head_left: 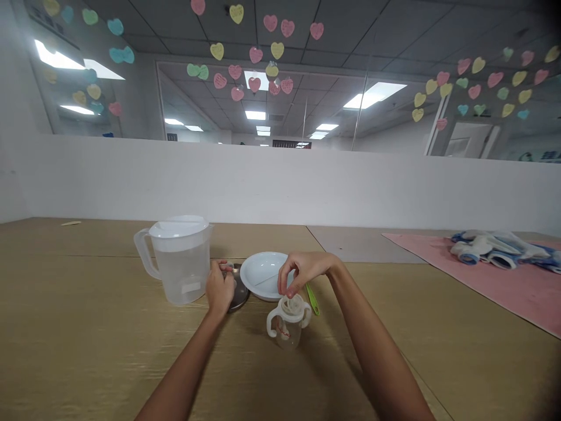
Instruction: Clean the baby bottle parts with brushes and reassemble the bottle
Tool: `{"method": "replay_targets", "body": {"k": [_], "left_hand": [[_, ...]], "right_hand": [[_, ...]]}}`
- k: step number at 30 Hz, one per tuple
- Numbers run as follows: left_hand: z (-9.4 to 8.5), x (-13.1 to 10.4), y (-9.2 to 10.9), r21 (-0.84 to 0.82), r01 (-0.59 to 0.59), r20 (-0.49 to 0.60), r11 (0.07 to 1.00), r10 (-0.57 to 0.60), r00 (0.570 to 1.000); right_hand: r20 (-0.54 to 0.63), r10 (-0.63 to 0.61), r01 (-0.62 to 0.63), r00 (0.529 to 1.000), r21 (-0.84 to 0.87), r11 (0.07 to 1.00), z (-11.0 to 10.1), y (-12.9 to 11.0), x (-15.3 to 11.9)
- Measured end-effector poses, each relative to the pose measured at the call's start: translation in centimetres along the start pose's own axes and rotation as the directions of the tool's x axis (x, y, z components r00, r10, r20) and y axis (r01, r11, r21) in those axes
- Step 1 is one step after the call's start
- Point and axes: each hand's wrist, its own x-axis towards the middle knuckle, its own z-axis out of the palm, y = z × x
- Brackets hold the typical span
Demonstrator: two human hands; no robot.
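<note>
A clear baby bottle [288, 336] with two white handles stands upright on the table in front of me. My right hand [304, 272] arches over its top, thumb and fingers pinched together just at the mouth. Pale, ring-like shapes show there; what the fingertips hold, if anything, I cannot make out. My left hand [220, 287] is closed beside a dark round metal dish or lid [239, 292] and covers part of it. Something small and greyish shows at its fingertips, too hidden to name. Behind the bottle sits a white bowl [265, 260], partly covered by my right hand.
A translucent lidded pitcher [182, 266] stands left of my left hand. A bright green handle [312, 299] lies right of the bowl. White and blue gloves [504, 248] rest on a pink mat [477, 286] at the right. A low white wall [272, 181] bounds the table's back.
</note>
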Motion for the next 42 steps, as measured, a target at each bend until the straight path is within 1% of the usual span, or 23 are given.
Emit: {"method": "replay_targets", "body": {"k": [3, 5, 7, 10, 12, 13, 14, 15, 17, 18, 19, 20, 21, 23, 24, 26, 27, 28, 30, 32, 37, 39, 42], "left_hand": [[0.1, -0.1, 0.0, -0.051, -0.032, -0.026, 0.998, 0.031, 0.999], [0.1, -0.1, 0.0, -0.093, -0.075, -0.054, 0.993, 0.070, 0.996], [0.1, -0.3, 0.1, -0.132, -0.130, -0.088, 0.983, 0.119, 0.989], [0.1, -0.6, 0.5, -0.159, -0.231, -0.147, 0.960, 0.208, 0.967], [0.1, -1.1, 0.9, -0.149, -0.329, -0.187, 0.933, 0.300, 0.935], [0.1, -1.4, 1.1, -0.134, -0.397, -0.201, 0.908, 0.367, 0.908], [0.1, -1.7, 1.4, -0.116, -0.479, -0.205, 0.870, 0.451, 0.869], [0.1, -2.0, 1.7, -0.098, -0.567, -0.199, 0.818, 0.542, 0.817], [0.1, -2.7, 2.3, -0.077, -0.724, -0.170, 0.685, 0.707, 0.687], [0.2, -3.1, 2.5, -0.077, -0.778, -0.158, 0.624, 0.763, 0.627], [0.2, -3.4, 2.7, -0.082, -0.812, -0.156, 0.578, 0.797, 0.584], [0.3, -3.7, 2.9, -0.092, -0.830, -0.165, 0.550, 0.814, 0.557], [0.4, -3.9, 3.1, -0.103, -0.840, -0.180, 0.532, 0.821, 0.542], [0.6, -4.3, 3.3, -0.126, -0.851, -0.214, 0.510, 0.824, 0.525], [0.6, -4.4, 3.3, -0.133, -0.857, -0.225, 0.498, 0.826, 0.516], [0.7, -4.4, 3.3, -0.134, -0.868, -0.234, 0.478, 0.836, 0.497], [0.7, -4.4, 3.3, -0.131, -0.869, -0.232, 0.477, 0.838, 0.494], [0.6, -4.4, 3.3, -0.126, -0.869, -0.228, 0.479, 0.838, 0.496], [0.6, -4.3, 3.2, -0.116, -0.864, -0.211, 0.490, 0.838, 0.504], [0.5, -4.3, 3.1, -0.112, -0.860, -0.189, 0.498, 0.839, 0.511], [0.7, -4.5, 2.9, -0.104, -0.862, -0.178, 0.496, 0.843, 0.507], [0.8, -4.6, 2.9, -0.087, -0.864, -0.184, 0.496, 0.844, 0.503], [0.7, -4.5, 3.0, -0.068, -0.863, -0.202, 0.500, 0.840, 0.503]], "right_hand": [[-0.081, 0.155, -0.164, 0.985, -0.122, 0.979, 0.7, -0.8, 0.2], [-0.139, 0.264, -0.287, 0.955, -0.198, 0.937, 1.4, -1.3, 0.6], [-0.190, 0.329, -0.371, 0.925, -0.272, 0.888, 2.1, -1.7, 1.1], [-0.246, 0.323, -0.396, 0.914, -0.366, 0.842, 2.7, -1.9, 1.8], [-0.282, 0.292, -0.389, 0.914, -0.404, 0.828, 2.8, -1.8, 2.1], [-0.300, 0.281, -0.389, 0.912, -0.412, 0.824, 2.8, -1.6, 2.2], [-0.315, 0.273, -0.390, 0.909, -0.414, 0.822, 2.8, -1.4, 2.2], [-0.325, 0.266, -0.389, 0.908, -0.412, 0.824, 2.7, -1.3, 2.2], [-0.332, 0.248, -0.375, 0.910, -0.401, 0.836, 2.5, -1.0, 2.1], [-0.343, 0.233, -0.364, 0.910, -0.390, 0.846, 2.5, -1.0, 2.0], [-0.370, 0.215, -0.357, 0.904, -0.377, 0.854, 2.4, -1.0, 1.9], [-0.411, 0.193, -0.354, 0.891, -0.363, 0.862, 2.4, -1.0, 1.9], [-0.459, 0.168, -0.350, 0.872, -0.348, 0.870, 2.4, -1.0, 1.9], [-0.523, 0.102, -0.307, 0.846, -0.323, 0.895, 2.3, -0.9, 2.0], [-0.521, 0.064, -0.260, 0.851, -0.311, 0.914, 2.2, -0.9, 2.2], [-0.473, -0.023, -0.131, 0.881, -0.290, 0.948, 2.0, -0.6, 2.6], [-0.456, -0.070, -0.069, 0.887, -0.282, 0.957, 1.8, -0.4, 2.9], [-0.455, -0.113, -0.020, 0.883, -0.276, 0.961, 1.7, -0.2, 3.1], [-0.490, -0.166, 0.032, 0.855, -0.271, 0.962, 1.5, 0.2, 3.5], [-0.520, -0.172, 0.047, 0.837, -0.244, 0.969, 1.3, 0.6, 3.7], [-0.486, -0.131, 0.065, 0.864, -0.150, 0.987, 1.4, 1.3, 3.8], [-0.467, -0.130, 0.107, 0.874, -0.076, 0.991, 1.4, 1.4, 3.9], [-0.484, -0.118, 0.178, 0.867, 0.080, 0.981, 1.5, 1.3, 4.1]]}}
